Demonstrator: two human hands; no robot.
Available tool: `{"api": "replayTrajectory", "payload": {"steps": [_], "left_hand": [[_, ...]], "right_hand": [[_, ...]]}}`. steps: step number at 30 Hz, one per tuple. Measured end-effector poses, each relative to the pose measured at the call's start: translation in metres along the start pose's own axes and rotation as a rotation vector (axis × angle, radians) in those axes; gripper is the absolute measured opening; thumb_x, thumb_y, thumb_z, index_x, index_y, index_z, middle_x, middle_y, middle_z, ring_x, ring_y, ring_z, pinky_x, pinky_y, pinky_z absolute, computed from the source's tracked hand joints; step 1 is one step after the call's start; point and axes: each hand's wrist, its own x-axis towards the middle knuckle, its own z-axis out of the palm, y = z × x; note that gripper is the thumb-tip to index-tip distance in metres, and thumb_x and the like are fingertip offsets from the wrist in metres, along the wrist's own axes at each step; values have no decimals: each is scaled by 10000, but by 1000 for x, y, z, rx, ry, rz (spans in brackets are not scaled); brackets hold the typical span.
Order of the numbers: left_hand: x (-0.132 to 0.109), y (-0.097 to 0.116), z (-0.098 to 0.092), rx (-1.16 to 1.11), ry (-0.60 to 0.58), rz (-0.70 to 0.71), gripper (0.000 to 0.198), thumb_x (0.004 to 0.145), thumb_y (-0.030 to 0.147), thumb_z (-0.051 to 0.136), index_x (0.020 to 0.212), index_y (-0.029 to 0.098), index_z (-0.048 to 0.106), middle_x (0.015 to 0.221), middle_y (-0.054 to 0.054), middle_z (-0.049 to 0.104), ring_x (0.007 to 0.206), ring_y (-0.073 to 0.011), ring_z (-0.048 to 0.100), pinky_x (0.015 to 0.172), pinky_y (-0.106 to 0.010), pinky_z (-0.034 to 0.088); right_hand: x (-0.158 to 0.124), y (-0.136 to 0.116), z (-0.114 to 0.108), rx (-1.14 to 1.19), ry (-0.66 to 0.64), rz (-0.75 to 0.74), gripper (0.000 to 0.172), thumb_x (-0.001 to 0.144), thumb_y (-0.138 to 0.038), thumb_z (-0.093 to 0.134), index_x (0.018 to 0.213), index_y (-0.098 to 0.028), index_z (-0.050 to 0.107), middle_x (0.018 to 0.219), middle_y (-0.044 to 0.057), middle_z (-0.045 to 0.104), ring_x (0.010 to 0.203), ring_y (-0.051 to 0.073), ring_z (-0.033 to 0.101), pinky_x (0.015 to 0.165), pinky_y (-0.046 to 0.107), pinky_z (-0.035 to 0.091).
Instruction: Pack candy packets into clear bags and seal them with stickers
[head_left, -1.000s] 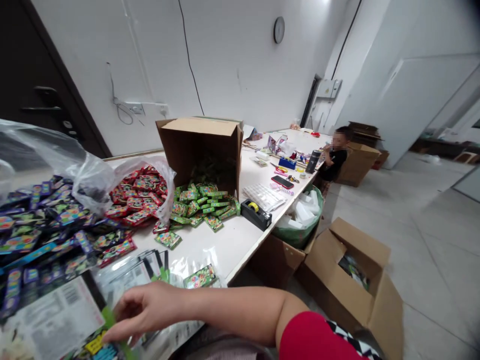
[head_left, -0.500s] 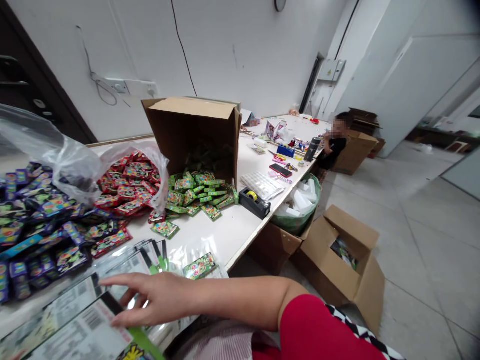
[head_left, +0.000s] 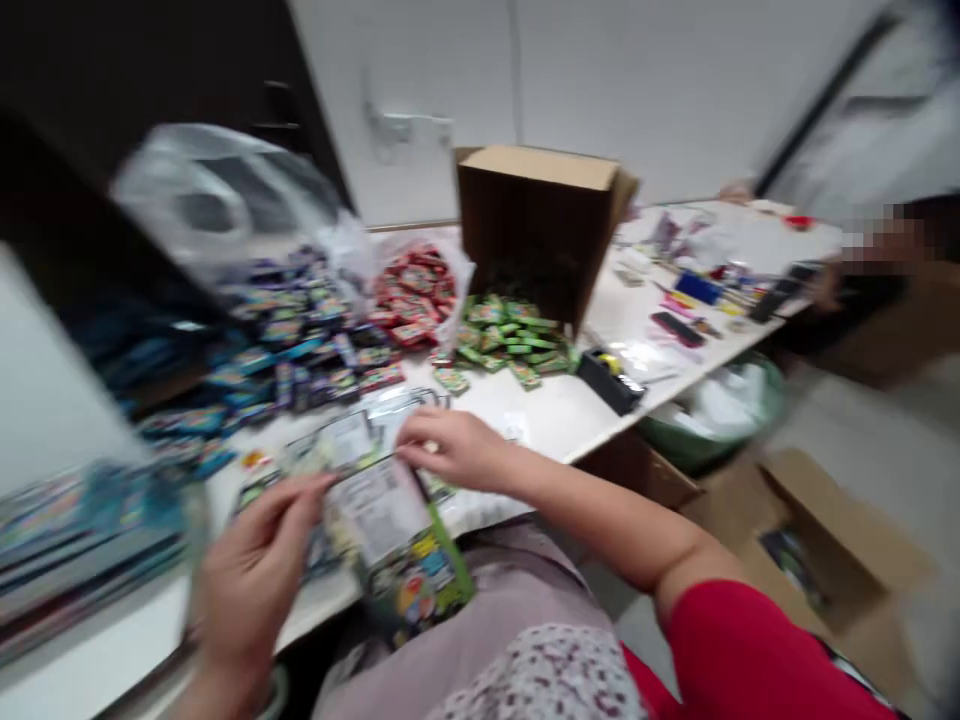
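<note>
A white table [head_left: 525, 430] is covered with sachets, heaped by colour: blue-purple [head_left: 292, 340], red [head_left: 412, 295], green [head_left: 502, 340]. A cardboard box [head_left: 536, 220] is tipped on its side behind the green heap, with a tape dispenser [head_left: 609, 380] placed nearby. Clear printed sleeves [head_left: 397, 405] are spread toward the front; a phone [head_left: 677, 328] and blurred small items are scattered further along.
</note>
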Motion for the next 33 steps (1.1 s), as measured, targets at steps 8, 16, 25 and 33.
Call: {"api": "replayTrajectory", "payload": {"steps": [8,16,25,33], "left_hand": [[3,11,-14,-434,-71,-193,290,810,281,673,1084,187,664,943,-75,740,872,-186,681,776,-310,551],[10,12,-10,-436,-27,-206,116,773,285,677,768,171,656,736,-17,660,678,-132,603,613,-244,493],[15,4,-12,-443,-156,-145,121,808,254,639,719,172,632,798,-41,659,780,-150,607,724,-282,506],[4,-7,-13,-465,-198,-162,78,815,226,660,887,200,648,915,-50,682,879,-172,651,800,-305,548]], "right_hand": [[8,3,23,422,23,217,160,820,-301,617,945,-201,605,897,35,619,791,136,605,548,224,482],[25,-9,20,327,-88,279,140,800,-323,647,849,-207,586,793,17,621,695,126,569,593,265,466],[26,-1,19,279,-199,260,166,877,-330,583,767,-208,602,743,22,604,643,125,540,574,281,442],[5,10,26,102,-54,48,61,908,-240,557,937,-249,611,995,71,620,968,188,599,767,355,526]]}}
